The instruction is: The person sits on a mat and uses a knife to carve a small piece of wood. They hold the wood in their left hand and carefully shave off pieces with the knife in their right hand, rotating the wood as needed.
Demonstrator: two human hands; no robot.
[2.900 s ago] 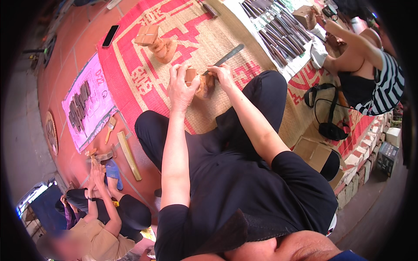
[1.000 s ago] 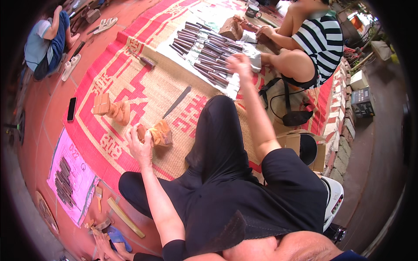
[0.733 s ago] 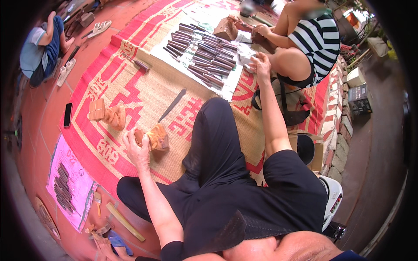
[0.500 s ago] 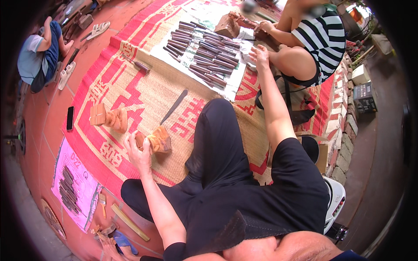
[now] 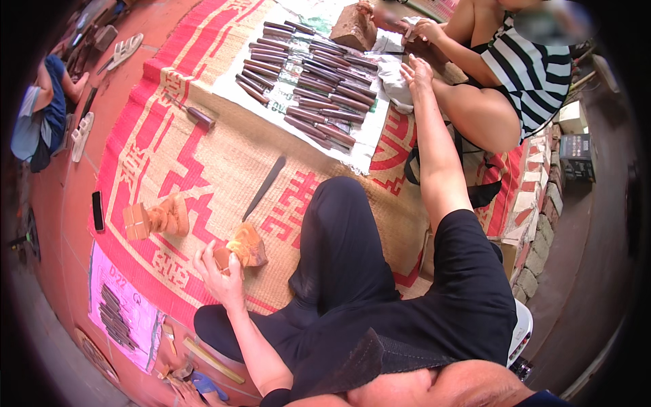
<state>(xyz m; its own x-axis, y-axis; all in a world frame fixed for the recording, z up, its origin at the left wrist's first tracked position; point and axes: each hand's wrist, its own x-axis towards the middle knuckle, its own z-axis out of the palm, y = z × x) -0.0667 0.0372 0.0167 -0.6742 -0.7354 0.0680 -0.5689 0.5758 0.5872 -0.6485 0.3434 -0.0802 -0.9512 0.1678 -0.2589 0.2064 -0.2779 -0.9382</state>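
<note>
My left hand (image 5: 220, 277) is closed around the near end of a partly carved wooden block (image 5: 249, 245), which rests on the mat. Stretched far forward, my right hand (image 5: 418, 72) has its fingers apart with nothing in them. It is beside a white cloth (image 5: 395, 87) at the right edge of the tool sheet. Several dark-handled carving tools (image 5: 336, 76) lie there in rows. A long dark flat blade (image 5: 264, 188) lies on the mat beyond the block. Left of my left hand stands a second carved wooden piece (image 5: 169, 216) with a square end.
A person in a striped shirt (image 5: 527, 74) sits at the far right, beside a rough wooden block (image 5: 352, 28). One tool (image 5: 200, 118) lies alone on the patterned mat (image 5: 203, 152). At left are a phone (image 5: 97, 211) and a pink sheet (image 5: 135, 339) holding more tools.
The whole view has shifted a little. My left hand stays on the carved block, and my right hand is still held out near the white cloth with its fingers spread.
</note>
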